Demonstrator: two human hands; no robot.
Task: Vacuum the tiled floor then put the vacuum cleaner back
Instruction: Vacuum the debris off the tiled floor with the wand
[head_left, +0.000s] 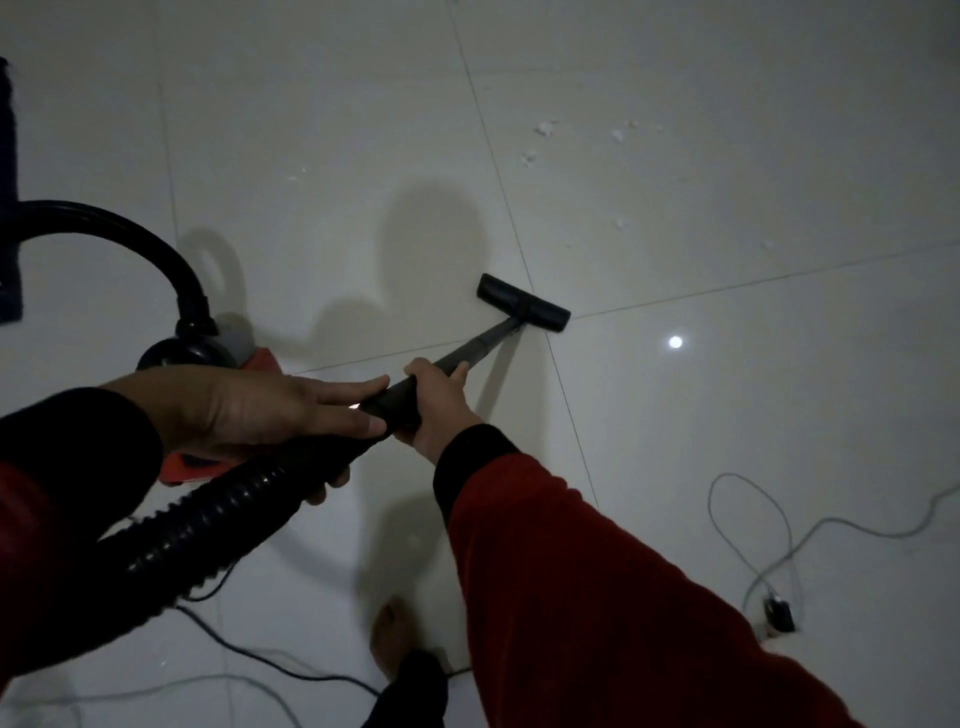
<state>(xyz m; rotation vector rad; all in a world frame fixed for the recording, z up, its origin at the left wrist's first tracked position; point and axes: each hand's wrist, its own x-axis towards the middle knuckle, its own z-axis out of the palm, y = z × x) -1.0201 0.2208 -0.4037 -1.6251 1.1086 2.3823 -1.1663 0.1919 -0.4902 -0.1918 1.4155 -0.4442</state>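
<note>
Right hand (439, 402) wrapped around the dark wand (480, 347) at centre frame, fingers curled shut on the tube. Left hand (270, 410) just left of it, palm down over the black ribbed hose (218, 512) where hose meets wand, fingers stretched forward and thumb underneath, loosely clasping that joint. Black floor head (522, 302) flat on the tiled floor (727, 415), right of centre, sitting over a crossing of grout lines. Orange and black vacuum cleaner body (208, 348) at middle left, partly hidden behind the left wrist, hose arching up from its top. White crumbs (545, 127) scattered in the upper right, well apart from the floor head. Grey cable (753, 519) looping at lower right, ending near a small dark plug (779, 614). Bare foot (392, 639) at bottom centre
</note>
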